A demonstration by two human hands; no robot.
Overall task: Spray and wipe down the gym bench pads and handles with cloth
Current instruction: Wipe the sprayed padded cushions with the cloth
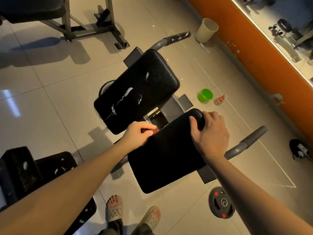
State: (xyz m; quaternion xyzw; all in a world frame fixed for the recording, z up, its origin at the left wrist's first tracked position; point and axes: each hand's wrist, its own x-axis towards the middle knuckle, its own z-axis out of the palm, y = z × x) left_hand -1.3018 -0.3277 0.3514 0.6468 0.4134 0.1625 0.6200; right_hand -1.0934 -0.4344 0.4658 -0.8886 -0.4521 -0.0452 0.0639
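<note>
Two black bench pads sit below me. The far pad (pixel 137 89) carries white streaks of foam. On the near pad (pixel 166 155), my left hand (pixel 138 134) grips a reddish-brown cloth (pixel 155 131) at the pad's left far edge; the cloth is mostly hidden under the hand. My right hand (pixel 210 133) curls round the near pad's far right corner. A grey handle (pixel 245 143) juts out to the right of the near pad. Another grey handle (pixel 176 38), spotted with white foam, rises beyond the far pad. A spray bottle (pixel 219 100) lies on the floor to the right.
A green bucket (pixel 205 95) stands on the tiled floor beside the spray bottle. A cream bin (pixel 205 30) leans by the orange wall. A black weight plate (pixel 221 202) lies at lower right. More padded equipment (pixel 22 168) is at lower left; my sandalled feet (pixel 132 212) show below.
</note>
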